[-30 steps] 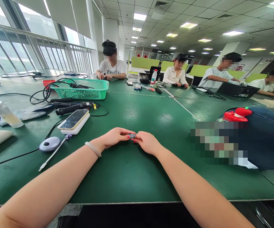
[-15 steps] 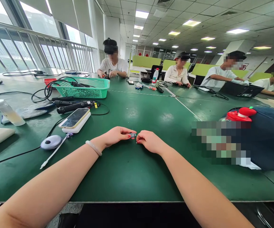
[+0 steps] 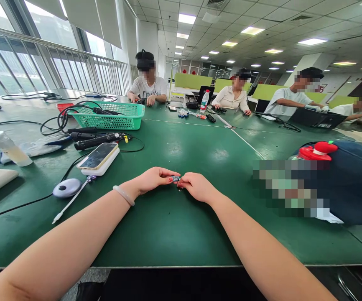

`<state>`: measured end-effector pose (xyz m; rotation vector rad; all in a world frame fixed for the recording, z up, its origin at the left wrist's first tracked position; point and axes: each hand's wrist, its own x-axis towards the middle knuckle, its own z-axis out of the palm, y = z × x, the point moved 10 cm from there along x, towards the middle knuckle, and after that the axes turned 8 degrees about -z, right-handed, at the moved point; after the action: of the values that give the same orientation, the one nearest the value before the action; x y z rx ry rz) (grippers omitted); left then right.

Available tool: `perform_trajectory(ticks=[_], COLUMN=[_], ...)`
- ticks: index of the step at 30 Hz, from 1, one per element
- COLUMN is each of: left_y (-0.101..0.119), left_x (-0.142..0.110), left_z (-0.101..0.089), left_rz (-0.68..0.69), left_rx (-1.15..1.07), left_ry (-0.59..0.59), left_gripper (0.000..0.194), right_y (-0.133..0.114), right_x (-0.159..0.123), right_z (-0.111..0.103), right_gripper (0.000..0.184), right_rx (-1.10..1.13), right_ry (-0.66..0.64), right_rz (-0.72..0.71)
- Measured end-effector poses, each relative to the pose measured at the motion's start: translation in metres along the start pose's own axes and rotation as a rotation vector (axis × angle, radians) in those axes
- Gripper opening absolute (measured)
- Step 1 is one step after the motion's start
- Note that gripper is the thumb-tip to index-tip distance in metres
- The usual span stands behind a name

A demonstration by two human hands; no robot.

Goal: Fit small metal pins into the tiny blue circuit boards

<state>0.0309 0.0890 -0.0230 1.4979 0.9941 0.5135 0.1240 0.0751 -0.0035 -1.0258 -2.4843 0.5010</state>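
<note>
Between thumb and fingers, my left hand (image 3: 156, 179) pinches a small dark patterned piece (image 3: 175, 179) with pale markings; it is too small to name. My right hand (image 3: 196, 185) meets it from the other side, its fingertips closed together at the piece's right end. Just under those fingertips a tiny light spot shows, and I cannot make out what it is. Both hands are low over the green tabletop (image 3: 168, 234), near its front edge.
Left of my hands lie a phone (image 3: 99, 156) on a white block, a round lavender device (image 3: 67, 188), black handheld tools (image 3: 99, 141) and a green basket (image 3: 112, 117). At right stands a dark bag (image 3: 356, 179) by a red-lidded bottle (image 3: 317, 151). Several people sit across.
My right fingertips have moved slightly left, up against the small piece. My left hand stays still. Another person's hand has appeared at the far left edge.
</note>
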Motion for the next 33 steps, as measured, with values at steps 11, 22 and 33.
perform_trajectory(ticks=[11,22,33], left_y=[0.0,0.001,0.0], left_x=[0.001,0.0,-0.002], left_z=[0.002,0.003,0.004], left_rz=[0.006,0.005,-0.041], left_rx=[0.017,0.008,-0.026], left_ry=[-0.02,-0.024,-0.011], left_gripper=[0.042,0.044,0.045], right_y=[0.01,0.004,-0.021], right_x=[-0.004,-0.001,-0.012], right_z=[-0.003,-0.003,-0.053], right_gripper=[0.017,0.015,0.023], right_rx=[0.001,-0.352,-0.457], right_ry=[0.015,-0.034,0.374], right_rz=[0.054,0.067,0.006])
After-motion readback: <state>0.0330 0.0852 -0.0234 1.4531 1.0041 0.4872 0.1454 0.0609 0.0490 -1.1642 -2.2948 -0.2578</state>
